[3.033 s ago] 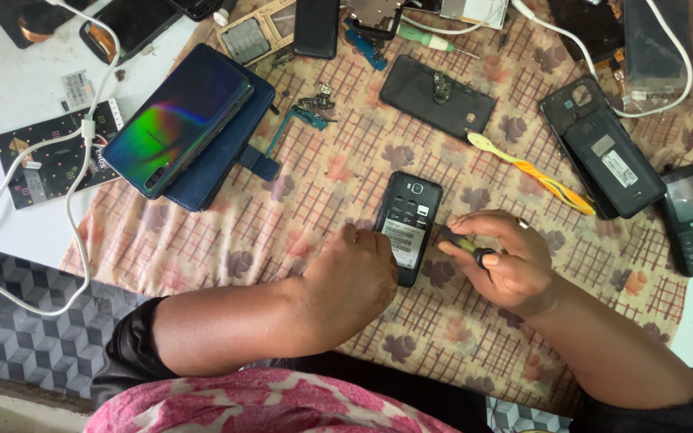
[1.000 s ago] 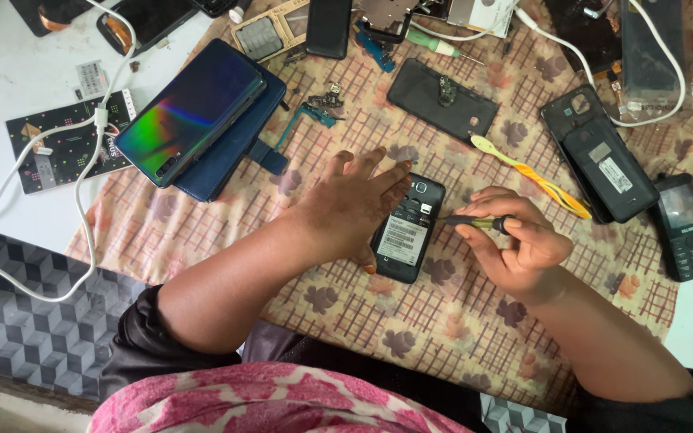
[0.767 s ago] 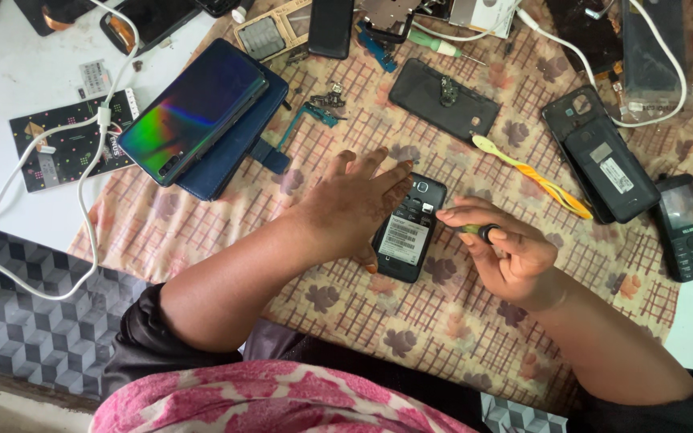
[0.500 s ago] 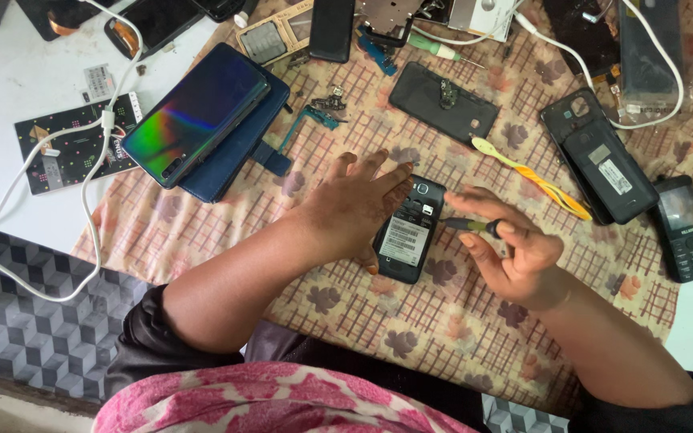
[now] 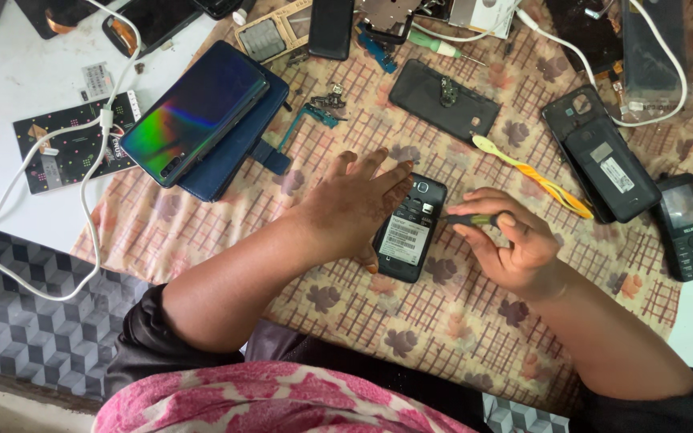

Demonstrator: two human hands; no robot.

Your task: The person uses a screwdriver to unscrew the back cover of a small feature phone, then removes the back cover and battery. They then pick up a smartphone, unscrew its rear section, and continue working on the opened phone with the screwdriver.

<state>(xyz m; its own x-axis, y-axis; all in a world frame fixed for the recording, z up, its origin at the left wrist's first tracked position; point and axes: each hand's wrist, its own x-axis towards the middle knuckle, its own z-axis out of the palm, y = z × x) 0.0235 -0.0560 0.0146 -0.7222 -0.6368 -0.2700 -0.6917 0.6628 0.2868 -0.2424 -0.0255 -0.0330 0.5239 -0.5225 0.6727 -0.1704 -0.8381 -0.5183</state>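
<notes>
The right hand (image 5: 515, 248) has its grip closed narrowly around a small screwdriver (image 5: 471, 219), tip at the open-backed phone (image 5: 409, 228) (lying on the patterned cloth (image 5: 459, 321) mid-tabletop). The left hand (image 5: 356, 200) rests spread and flat against the phone's left edge, grasping nothing. Compared with half a second ago, the poses are nearly unchanged.

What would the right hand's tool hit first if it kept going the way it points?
The right hand points its small screwdriver leftward; the tip already sits at the open phone, likely touching, though depth is unclear.
</notes>
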